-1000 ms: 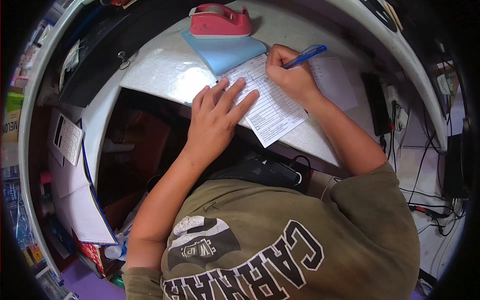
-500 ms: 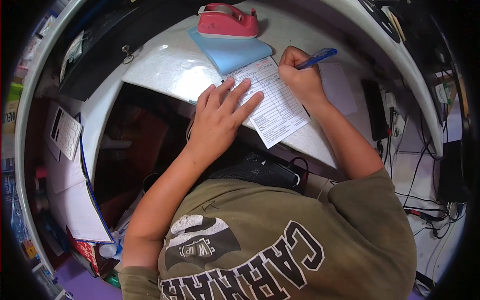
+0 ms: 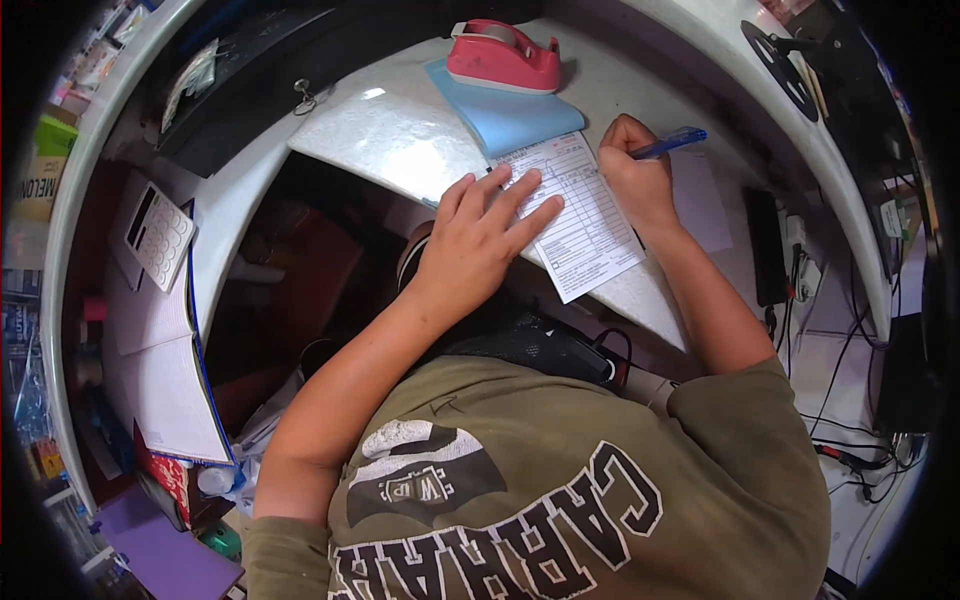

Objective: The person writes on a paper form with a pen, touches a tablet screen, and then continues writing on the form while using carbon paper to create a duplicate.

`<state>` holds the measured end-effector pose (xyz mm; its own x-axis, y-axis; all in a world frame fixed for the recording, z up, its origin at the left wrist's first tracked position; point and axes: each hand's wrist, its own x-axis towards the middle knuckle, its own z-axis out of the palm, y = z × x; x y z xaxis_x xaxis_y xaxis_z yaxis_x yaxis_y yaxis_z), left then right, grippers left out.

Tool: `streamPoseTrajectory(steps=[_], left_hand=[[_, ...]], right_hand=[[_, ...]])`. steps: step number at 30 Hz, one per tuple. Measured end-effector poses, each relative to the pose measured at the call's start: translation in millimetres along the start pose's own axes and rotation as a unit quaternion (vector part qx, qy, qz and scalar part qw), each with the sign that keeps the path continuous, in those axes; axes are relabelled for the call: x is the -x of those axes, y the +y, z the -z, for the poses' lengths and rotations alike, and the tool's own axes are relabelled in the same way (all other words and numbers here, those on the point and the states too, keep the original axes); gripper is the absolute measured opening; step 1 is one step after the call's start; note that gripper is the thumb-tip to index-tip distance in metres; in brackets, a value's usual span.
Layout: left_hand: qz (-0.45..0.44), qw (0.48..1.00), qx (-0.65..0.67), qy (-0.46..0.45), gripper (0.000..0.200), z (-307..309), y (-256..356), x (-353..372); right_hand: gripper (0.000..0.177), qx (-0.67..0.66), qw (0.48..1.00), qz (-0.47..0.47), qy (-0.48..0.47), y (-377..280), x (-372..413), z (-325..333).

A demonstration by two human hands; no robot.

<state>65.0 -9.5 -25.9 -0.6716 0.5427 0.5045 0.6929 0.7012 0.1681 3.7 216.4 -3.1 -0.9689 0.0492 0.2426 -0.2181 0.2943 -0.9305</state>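
A printed form (image 3: 592, 245) with ruled rows and some handwriting lies at the desk's edge, slightly tilted. My left hand (image 3: 482, 225) rests flat on its left side, fingers spread, covering part of the print. Against the form's upper right edge, my right hand (image 3: 637, 180) grips a blue pen (image 3: 672, 142). The pen's back end points up and right; its writing tip is hidden by the fingers. A folded-back light blue sheet (image 3: 525, 122) adjoins the top of the form. On that sheet's upper part stands a red tape dispenser (image 3: 508, 62).
A pale sheet (image 3: 702, 205) lies right of my right hand. Farther right are a black power strip (image 3: 763, 245) and cables. At left, a white calculator (image 3: 160, 238) sits on an open notebook (image 3: 170, 400). Keys (image 3: 304, 97) hang near the desk's far left.
The camera view has shifted, so the desk and hands appear farther right and a little lower. Both hands stay at nearly the same places on the form, with the pen still held.
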Motion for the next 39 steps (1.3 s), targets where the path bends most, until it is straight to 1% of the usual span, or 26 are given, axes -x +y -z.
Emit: streamPoseTrajectory(steps=[1, 3, 5, 6, 7, 8, 10, 13, 16, 17, 20, 21, 23, 25, 27, 30, 31, 32, 34, 35, 37, 39], left_hand=[[-0.005, 1.0, -0.012, 0.001, 0.061, 0, 1, 0], [-0.013, 1.0, 0.013, 0.001, 0.06, -5, 0, 3], [-0.025, 1.0, 0.008, -0.001, 0.06, -4, -7, 0], [-0.034, 0.999, 0.0, -0.007, 0.06, -3, -6, 1], [-0.032, 0.999, 0.005, -0.001, 0.061, -9, -7, 3], [-0.034, 0.999, 0.014, 0.006, 0.063, -13, -8, 4], [-0.033, 0.999, 0.01, 0.005, 0.067, -6, -5, 3], [-0.032, 0.999, -0.008, -0.003, 0.072, -5, -3, 4], [-0.035, 0.999, -0.004, -0.001, 0.072, -6, -5, 5], [-0.036, 0.999, -0.009, -0.006, 0.072, -7, -5, 6], [-0.028, 0.999, 0.012, -0.026, 0.073, -2, -4, 6], [-0.03, 0.999, 0.016, -0.028, 0.073, -1, -4, 6], [-0.033, 0.999, 0.028, -0.031, 0.073, 1, -5, 7], [-0.057, 0.997, 0.048, -0.023, 0.071, 3, -9, 10], [-0.088, 0.994, 0.071, -0.004, 0.067, -2, -19, 18], [-0.097, 0.99, 0.097, -0.022, 0.056, -1, -30, 18], [-0.088, 0.994, 0.063, -0.026, 0.053, 1, -28, 19], [-0.081, 0.995, 0.056, -0.008, 0.052, 4, -25, 20], [-0.072, 0.996, 0.057, -0.002, 0.053, 6, -24, 20], [-0.068, 0.996, 0.056, 0.0, 0.054, 5, -23, 20], [-0.069, 0.996, 0.046, 0.012, 0.057, 6, -21, 19], [-0.067, 0.996, 0.053, 0.014, 0.06, 4, -21, 20]], right_hand=[[0.018, 0.012, 1.0, 0.009, -0.001, 2, 1, 2], [0.018, 0.027, 0.999, 0.041, -0.003, 9, 0, 4], [0.019, 0.06, 0.992, 0.106, 0.014, 40, -7, 7], [0.019, -0.008, 0.998, 0.064, 0.002, 45, -9, 7], [0.02, -0.103, 0.994, 0.031, -0.034, 40, -6, 9], [0.02, -0.195, 0.979, -0.009, -0.063, 35, -4, 10], [0.018, -0.28, 0.956, -0.038, -0.077, 12, -3, 12], [0.016, -0.291, 0.952, -0.082, -0.047, 3, -3, 12], [0.015, -0.259, 0.962, -0.032, -0.082, -11, 2, 6], [0.014, -0.248, 0.963, -0.03, -0.099, -20, 6, 4], [0.013, -0.374, 0.914, -0.119, -0.108, -30, 16, -12], [0.013, -0.38, 0.908, -0.141, -0.104, -26, 20, -19], [0.013, -0.374, 0.911, -0.135, -0.11, -16, 20, -25], [0.014, -0.369, 0.913, -0.129, -0.119, -15, 20, -25], [0.017, -0.36, 0.916, -0.097, -0.145, -4, 19, -26], [0.017, -0.241, 0.958, 0.003, -0.153, -2, 20, -31], [0.018, -0.181, 0.972, 0.037, -0.144, 1, 19, -30], [0.018, -0.123, 0.98, 0.078, -0.134, 3, 19, -30], [0.018, -0.12, 0.983, 0.022, -0.134, -9, 22, -29], [0.017, -0.101, 0.985, 0.011, -0.139, -15, 25, -29], [0.015, -0.068, 0.986, 0.007, -0.15, -22, 24, -29], [0.014, -0.064, 0.986, 0.025, -0.151, -20, 24, -30]])
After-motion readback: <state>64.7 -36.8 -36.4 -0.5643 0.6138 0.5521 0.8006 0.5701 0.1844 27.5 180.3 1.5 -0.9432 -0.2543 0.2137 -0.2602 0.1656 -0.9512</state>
